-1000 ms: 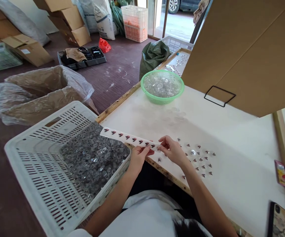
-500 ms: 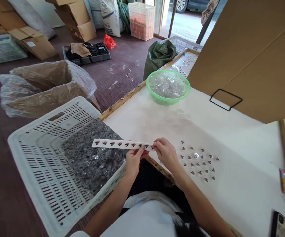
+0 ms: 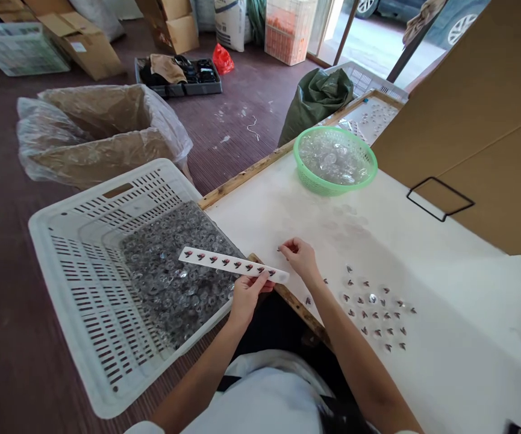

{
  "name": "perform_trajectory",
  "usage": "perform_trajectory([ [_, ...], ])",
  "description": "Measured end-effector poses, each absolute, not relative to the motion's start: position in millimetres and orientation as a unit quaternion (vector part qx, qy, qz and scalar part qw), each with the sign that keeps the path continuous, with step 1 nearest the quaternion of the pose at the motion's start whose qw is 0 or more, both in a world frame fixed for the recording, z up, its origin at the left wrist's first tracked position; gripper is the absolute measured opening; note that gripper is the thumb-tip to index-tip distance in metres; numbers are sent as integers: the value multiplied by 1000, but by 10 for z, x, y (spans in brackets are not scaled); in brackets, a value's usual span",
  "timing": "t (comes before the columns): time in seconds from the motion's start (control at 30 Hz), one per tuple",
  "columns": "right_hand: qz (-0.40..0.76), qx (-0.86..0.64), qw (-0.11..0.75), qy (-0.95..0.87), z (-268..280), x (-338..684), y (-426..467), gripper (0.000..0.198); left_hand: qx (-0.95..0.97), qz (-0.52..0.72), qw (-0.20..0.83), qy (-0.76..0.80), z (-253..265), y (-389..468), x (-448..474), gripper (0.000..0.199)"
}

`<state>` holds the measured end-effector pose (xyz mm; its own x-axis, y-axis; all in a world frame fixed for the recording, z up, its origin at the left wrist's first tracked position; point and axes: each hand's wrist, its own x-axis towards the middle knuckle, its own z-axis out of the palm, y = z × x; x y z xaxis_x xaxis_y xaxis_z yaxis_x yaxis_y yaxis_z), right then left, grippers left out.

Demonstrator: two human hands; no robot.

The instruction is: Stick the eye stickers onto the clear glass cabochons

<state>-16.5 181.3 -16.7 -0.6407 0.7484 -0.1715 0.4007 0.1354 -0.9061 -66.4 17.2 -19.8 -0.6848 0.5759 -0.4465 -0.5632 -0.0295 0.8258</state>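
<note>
My left hand pinches the right end of a white sticker strip printed with a row of small dark-and-pink pictures. A blank spot shows at the strip's right tip. My right hand is just right of the strip and apart from it, thumb and fingers closed on a tiny sticker. Right of that hand, many small clear pieces with the same picture lie spread on the white tabletop. Below the strip, a white plastic crate holds a mass of small clear discs.
A green basket of clear round pieces stands on the table's far side. Large cardboard leans in from the right, a black wire frame before it. A plastic-lined box stands on the floor behind the crate.
My right hand has moved off the strip's right end, carrying a small sticker; a blank spot shows there. My left hand keeps its hold. The view has shifted, so surroundings sit further right.
</note>
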Motion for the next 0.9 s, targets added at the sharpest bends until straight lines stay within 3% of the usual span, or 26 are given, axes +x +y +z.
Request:
perform_trajectory([
  [0.5,315,-396,103,-856,-124,-143,1718,7,5,713,404,574,-182,172,-691,40],
  [0.9,343,-385,101,-851,-168,439,1932,8,18,708,390,589,-54,245,-654,38],
])
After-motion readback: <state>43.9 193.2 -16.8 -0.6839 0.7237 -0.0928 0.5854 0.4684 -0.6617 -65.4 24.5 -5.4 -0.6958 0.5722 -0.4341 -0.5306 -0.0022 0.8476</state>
